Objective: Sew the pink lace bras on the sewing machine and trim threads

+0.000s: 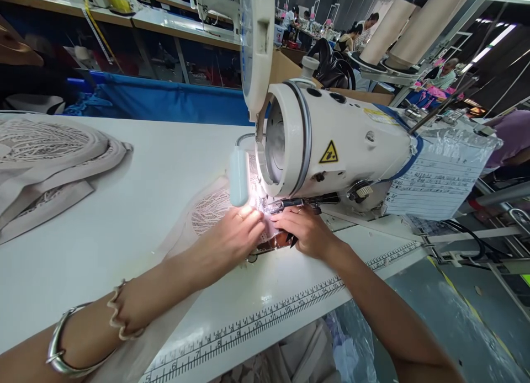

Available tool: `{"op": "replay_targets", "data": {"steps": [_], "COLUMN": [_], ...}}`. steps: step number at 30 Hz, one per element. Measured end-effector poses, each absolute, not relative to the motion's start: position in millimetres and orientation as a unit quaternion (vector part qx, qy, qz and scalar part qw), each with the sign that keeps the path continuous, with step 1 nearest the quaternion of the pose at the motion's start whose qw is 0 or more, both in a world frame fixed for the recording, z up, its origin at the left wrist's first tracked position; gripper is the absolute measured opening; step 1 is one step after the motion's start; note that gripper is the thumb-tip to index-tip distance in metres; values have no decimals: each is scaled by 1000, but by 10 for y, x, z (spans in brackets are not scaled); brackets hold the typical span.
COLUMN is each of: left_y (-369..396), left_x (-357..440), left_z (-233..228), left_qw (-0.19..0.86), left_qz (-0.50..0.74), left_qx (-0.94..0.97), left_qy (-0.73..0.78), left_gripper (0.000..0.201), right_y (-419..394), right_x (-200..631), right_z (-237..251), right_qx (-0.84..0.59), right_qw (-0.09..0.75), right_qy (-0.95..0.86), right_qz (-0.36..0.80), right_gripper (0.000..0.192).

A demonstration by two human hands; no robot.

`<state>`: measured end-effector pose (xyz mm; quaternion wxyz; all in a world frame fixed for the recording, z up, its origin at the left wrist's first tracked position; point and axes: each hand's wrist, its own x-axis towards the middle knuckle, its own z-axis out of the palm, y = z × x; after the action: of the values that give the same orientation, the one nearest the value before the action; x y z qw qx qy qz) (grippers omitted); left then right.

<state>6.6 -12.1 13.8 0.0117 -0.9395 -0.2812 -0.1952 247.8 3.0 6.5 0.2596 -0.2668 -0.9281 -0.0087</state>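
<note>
My left hand lies just left of the sewing machine's needle area, its fingers bent and pressed together on a pale pinkish fabric with lace-like openwork. The fabric trails left and down beneath my left forearm. On the other side of the lit needle area, my right hand is closed, fingertips against the fabric's edge. A small black pointed tool, perhaps thread snips, pokes out from under its palm; the rest is hidden. The white sewing machine stands over both hands. A pale blue lamp hangs beside the needle area.
A folded stack of similar openwork fabric lies at the left of the white table. A printed ruler runs along the front edge. Handwritten sheets hang at right. Thread cones and several people are behind.
</note>
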Motion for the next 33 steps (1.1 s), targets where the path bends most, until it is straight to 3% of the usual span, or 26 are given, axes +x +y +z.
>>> {"op": "replay_targets", "data": {"steps": [7, 16, 22, 33], "left_y": [-195, -126, -31, 188], "left_x": [120, 69, 17, -87], "left_z": [59, 85, 110, 74], "left_qw": [-10, 37, -13, -54], "left_qz": [-155, -133, -150, -176], "left_qx": [-961, -955, -948, -938], "left_qy": [-230, -261, -280, -295], "left_gripper": [37, 48, 41, 44], "right_y": [7, 12, 26, 6], "right_x": [2510, 2510, 2510, 2492], "right_z": [85, 112, 86, 101], "right_qx": [-255, -271, -270, -275], "right_qw": [272, 254, 261, 284], "right_qy": [-928, -928, -927, -918], "right_qz": [19, 16, -8, -11], "right_gripper": [15, 22, 31, 38]}}
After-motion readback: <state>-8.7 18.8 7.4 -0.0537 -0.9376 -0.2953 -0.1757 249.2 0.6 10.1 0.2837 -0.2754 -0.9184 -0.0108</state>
